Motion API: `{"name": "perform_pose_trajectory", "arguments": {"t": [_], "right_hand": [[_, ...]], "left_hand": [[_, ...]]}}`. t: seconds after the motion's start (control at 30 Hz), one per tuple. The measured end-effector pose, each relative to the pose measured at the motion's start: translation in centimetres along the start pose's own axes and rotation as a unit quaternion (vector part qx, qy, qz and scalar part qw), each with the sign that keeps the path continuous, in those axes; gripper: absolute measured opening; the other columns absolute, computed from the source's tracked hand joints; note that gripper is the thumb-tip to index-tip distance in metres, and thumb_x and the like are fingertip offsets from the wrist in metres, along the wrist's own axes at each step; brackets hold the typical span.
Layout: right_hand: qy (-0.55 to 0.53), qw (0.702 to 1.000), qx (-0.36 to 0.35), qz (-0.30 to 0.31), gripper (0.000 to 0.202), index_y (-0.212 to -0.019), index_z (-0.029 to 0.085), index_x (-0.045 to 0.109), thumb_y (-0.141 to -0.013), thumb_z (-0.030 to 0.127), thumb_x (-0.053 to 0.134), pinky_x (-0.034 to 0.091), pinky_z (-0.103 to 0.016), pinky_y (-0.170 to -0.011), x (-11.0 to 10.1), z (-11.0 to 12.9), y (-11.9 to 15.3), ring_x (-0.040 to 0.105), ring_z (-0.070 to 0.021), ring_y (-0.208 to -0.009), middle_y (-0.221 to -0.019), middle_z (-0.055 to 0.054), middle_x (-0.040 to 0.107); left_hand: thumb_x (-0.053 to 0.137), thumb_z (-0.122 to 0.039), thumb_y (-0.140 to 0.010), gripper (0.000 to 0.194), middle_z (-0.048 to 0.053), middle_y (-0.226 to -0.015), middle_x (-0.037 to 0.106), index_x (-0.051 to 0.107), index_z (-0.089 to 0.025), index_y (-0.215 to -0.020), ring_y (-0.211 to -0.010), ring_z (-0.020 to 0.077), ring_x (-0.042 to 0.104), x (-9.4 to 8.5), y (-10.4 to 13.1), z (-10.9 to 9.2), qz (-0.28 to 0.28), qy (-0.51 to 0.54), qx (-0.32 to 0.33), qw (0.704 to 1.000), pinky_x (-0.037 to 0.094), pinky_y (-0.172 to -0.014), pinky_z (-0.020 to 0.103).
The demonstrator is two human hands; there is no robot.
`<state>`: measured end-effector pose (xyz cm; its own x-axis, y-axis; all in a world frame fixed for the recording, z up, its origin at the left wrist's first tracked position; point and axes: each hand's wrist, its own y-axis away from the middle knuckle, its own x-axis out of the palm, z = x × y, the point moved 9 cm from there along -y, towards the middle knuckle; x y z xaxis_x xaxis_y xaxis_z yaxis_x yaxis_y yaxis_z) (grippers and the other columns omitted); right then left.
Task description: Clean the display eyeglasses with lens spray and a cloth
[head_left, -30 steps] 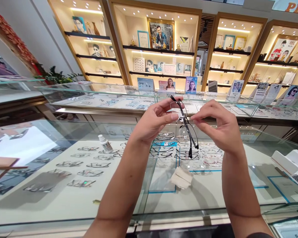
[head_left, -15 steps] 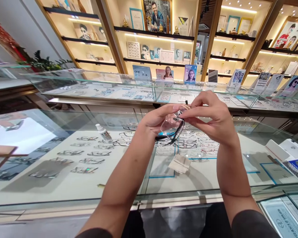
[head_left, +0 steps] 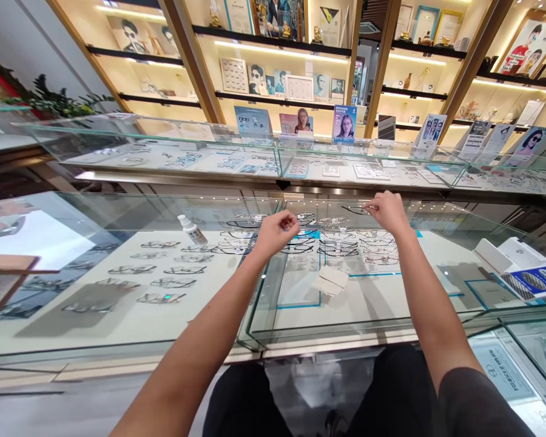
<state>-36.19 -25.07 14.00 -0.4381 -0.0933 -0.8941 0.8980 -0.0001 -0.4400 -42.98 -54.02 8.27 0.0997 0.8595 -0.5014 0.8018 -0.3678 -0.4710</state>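
Observation:
Over the glass showcase (head_left: 295, 335), my left hand (head_left: 276, 233) is loosely closed, with nothing showing in its curled fingers. It hovers beside rows of eyeglasses. My right hand (head_left: 388, 212) reaches to the far side of the case. Its fingertips pinch one end of a thin dark pair of eyeglasses (head_left: 355, 210); the grip itself is partly hidden. Between my forearms a folded beige cloth (head_left: 331, 280) lies near several black-framed eyeglasses (head_left: 338, 249).
A white spray bottle (head_left: 192, 230) stands tilted in view on the left, near more frames (head_left: 181, 270). An open white-and-blue box (head_left: 528, 273) sits at right. Beyond, a second glass display case (head_left: 186, 159) holds eyewear, with advertising cards (head_left: 344, 124) on top.
My hands have moved apart from the eyeglasses they handled together. The right hand has gone out to the far side with eyeglasses; the left has drawn back left and curled. The view has tilted down.

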Motion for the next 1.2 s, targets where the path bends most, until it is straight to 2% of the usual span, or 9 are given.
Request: {"name": "perform_pose_trajectory", "arguments": {"t": [0.13, 0.37, 0.83, 1.07, 1.2], "right_hand": [[0.059, 0.994, 0.058, 0.072, 0.028, -0.103, 0.021, 0.085, -0.100, 0.021, 0.056, 0.030, -0.040, -0.086, 3.5, -3.3, 0.8, 0.053, -0.0256, -0.098, -0.097, -0.012, 0.076], [0.097, 0.976, 0.090, 0.171, 0.030, -0.113, 0.022, 0.084, -0.101, 0.022, 0.056, 0.030, -0.040, -0.090, 6.8, -5.1, 1.7, 0.058, -0.0279, -0.107, -0.107, -0.012, 0.078], [0.086, 0.967, 0.133, 0.199, 0.032, -0.110, 0.022, 0.085, -0.099, 0.018, 0.055, 0.034, -0.043, -0.099, 7.2, -6.2, 2.4, 0.063, -0.0316, -0.119, -0.117, -0.015, 0.081], [0.078, 0.960, 0.157, 0.217, 0.032, -0.112, 0.020, 0.083, -0.099, 0.018, 0.054, 0.034, -0.042, -0.098, 7.4, -6.5, 2.7, 0.066, -0.0280, -0.109, -0.111, -0.014, 0.081], [0.067, 0.963, 0.165, 0.202, 0.031, -0.116, 0.019, 0.080, -0.098, 0.025, 0.055, 0.035, -0.041, -0.095, 6.3, -6.3, 2.6, 0.066, -0.0257, -0.096, -0.099, -0.011, 0.080]], "left_hand": [[0.057, -0.033, -0.077, 0.013, 0.002, -0.074, 0.065, 0.058, -0.021, -0.074, -0.073, 0.0167, 0.056, 0.6, 0.5, 0.3, 0.016, -0.069, 0.047, 0.996, 0.044, -0.071, 0.030], [0.055, -0.036, -0.082, 0.015, 0.005, -0.080, 0.069, 0.059, -0.022, -0.077, -0.076, 0.0196, 0.061, 1.2, 1.4, -1.0, 0.054, -0.126, 0.086, 0.987, 0.045, -0.073, 0.031], [0.054, -0.034, -0.082, 0.015, 0.005, -0.078, 0.068, 0.058, -0.021, -0.076, -0.074, 0.0198, 0.061, 1.1, 1.6, -1.0, 0.062, -0.140, 0.085, 0.985, 0.044, -0.072, 0.032], [0.055, -0.036, -0.083, 0.018, 0.005, -0.079, 0.070, 0.062, -0.020, -0.078, -0.074, 0.0198, 0.062, 1.2, 1.5, -0.7, 0.077, -0.148, 0.078, 0.983, 0.043, -0.071, 0.031], [0.054, -0.038, -0.085, 0.021, 0.005, -0.079, 0.071, 0.064, -0.020, -0.079, -0.074, 0.0198, 0.063, 1.5, 1.6, -0.6, 0.086, -0.151, 0.075, 0.982, 0.044, -0.070, 0.031]]}}
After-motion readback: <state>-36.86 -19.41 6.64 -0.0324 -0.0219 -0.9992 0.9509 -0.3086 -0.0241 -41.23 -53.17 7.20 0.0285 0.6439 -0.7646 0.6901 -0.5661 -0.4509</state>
